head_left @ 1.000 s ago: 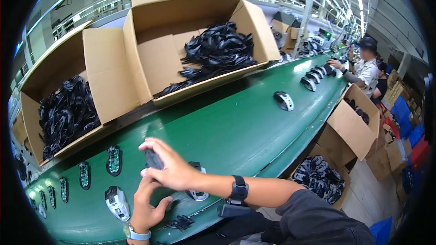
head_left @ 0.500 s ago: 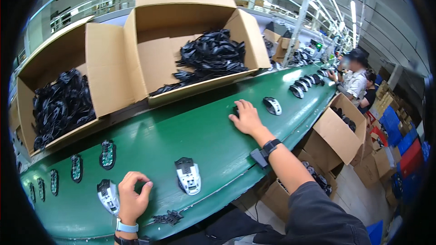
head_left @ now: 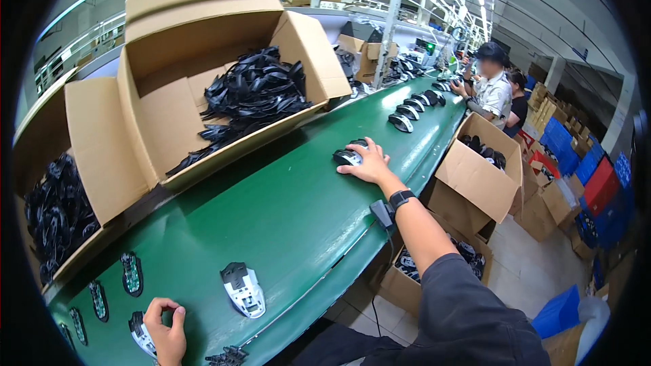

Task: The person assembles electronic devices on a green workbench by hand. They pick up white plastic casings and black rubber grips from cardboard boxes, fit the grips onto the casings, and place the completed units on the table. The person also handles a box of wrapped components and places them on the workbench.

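On the green conveyor belt (head_left: 271, 230), my right hand (head_left: 369, 165) is closed over a black-and-white computer mouse (head_left: 347, 157). Dark parts show beyond its fingers; whether they belong to the same mouse I cannot tell. My left hand (head_left: 167, 334) is at the near left, its thumb and forefinger pinched together; anything between them is too small to make out. Partly behind that hand lies a white mouse body (head_left: 140, 332) with a dark end. Another open white mouse body (head_left: 244, 291) rests between my hands. Small black parts (head_left: 227, 356) lie in a pile at the belt's near edge.
Green circuit boards on black bases (head_left: 132, 275) line the left. Large cartons (head_left: 146, 118) of black plastic pieces border the far side. More mice (head_left: 401, 123) stand up the belt, towards a co-worker (head_left: 491, 91). Open cartons (head_left: 475, 186) stand at the right, below the belt.
The view has swung right. My right hand has moved farther up the belt to where a single mouse lay and now covers it. My left hand keeps its pinch beside the white mouse body.
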Action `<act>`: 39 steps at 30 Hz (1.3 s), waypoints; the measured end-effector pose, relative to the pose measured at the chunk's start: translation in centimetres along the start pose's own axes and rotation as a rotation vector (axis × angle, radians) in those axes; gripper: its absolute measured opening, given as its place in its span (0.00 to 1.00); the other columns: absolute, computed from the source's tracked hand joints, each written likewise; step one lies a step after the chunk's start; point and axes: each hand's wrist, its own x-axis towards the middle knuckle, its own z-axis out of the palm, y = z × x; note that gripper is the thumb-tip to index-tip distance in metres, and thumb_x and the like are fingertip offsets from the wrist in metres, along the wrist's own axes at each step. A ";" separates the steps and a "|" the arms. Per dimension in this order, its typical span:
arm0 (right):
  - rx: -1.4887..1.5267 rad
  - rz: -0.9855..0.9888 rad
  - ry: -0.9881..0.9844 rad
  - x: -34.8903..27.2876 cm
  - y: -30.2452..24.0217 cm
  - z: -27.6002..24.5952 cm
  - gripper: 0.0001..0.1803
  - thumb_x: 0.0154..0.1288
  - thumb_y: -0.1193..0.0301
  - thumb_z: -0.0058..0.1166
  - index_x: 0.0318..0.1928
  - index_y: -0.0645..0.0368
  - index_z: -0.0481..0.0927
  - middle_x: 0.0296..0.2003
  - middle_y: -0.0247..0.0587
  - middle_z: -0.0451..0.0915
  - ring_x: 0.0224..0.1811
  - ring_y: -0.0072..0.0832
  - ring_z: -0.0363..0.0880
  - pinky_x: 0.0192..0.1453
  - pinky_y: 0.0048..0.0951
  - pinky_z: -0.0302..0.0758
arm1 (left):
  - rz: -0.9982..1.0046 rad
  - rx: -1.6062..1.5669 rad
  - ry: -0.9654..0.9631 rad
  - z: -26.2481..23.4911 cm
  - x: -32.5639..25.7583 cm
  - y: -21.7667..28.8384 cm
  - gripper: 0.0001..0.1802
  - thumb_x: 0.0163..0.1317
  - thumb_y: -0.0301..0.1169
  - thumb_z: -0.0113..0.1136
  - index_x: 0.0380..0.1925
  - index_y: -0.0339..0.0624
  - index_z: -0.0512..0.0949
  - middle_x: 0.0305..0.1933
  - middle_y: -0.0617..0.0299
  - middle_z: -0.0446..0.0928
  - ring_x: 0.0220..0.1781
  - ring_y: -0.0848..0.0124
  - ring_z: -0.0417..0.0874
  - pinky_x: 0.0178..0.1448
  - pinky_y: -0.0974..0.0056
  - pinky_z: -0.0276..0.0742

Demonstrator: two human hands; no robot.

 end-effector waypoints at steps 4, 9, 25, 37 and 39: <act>-0.079 -0.049 0.083 0.2 0.4 1.3 0.53 0.43 0.30 0.73 0.69 0.41 0.83 0.82 0.54 0.55 0.83 0.58 0.52 0.84 0.60 0.50 | -0.035 -0.003 0.007 -0.7 -0.1 -1.1 0.07 0.61 0.18 0.64 0.35 0.34 0.75 0.33 0.63 0.76 0.37 0.74 0.77 0.44 0.68 0.74; -0.035 -0.118 0.076 0.1 1.5 1.1 0.51 0.44 0.31 0.73 0.66 0.46 0.85 0.82 0.53 0.56 0.82 0.57 0.54 0.83 0.57 0.52 | -0.051 -0.007 0.004 -0.8 -0.2 -1.1 0.06 0.62 0.19 0.64 0.35 0.35 0.75 0.33 0.64 0.75 0.37 0.76 0.76 0.44 0.69 0.73; 2.406 -0.120 -0.063 -13.3 8.4 -6.9 0.41 0.64 0.39 0.51 0.73 0.46 0.76 0.74 0.48 0.73 0.78 0.59 0.65 0.74 0.78 0.59 | -0.014 0.021 -0.048 -1.5 -0.6 -2.8 0.06 0.68 0.19 0.61 0.39 0.38 0.73 0.36 0.68 0.70 0.37 0.79 0.70 0.44 0.72 0.67; 0.427 0.712 0.392 -36.4 44.4 8.5 0.29 0.77 0.47 0.56 0.51 0.62 0.92 0.49 0.45 0.89 0.48 0.38 0.85 0.62 0.38 0.76 | 0.179 -0.063 0.289 2.7 1.4 -2.2 0.06 0.61 0.18 0.68 0.33 0.37 0.79 0.32 0.62 0.80 0.35 0.72 0.79 0.42 0.67 0.76; 0.051 0.683 0.239 -33.6 46.4 10.7 0.33 0.74 0.39 0.56 0.53 0.56 0.91 0.61 0.56 0.83 0.55 0.43 0.81 0.66 0.43 0.73 | 0.174 -0.121 0.431 1.3 1.2 -2.0 0.06 0.62 0.16 0.66 0.34 0.36 0.79 0.35 0.63 0.79 0.37 0.74 0.79 0.44 0.69 0.75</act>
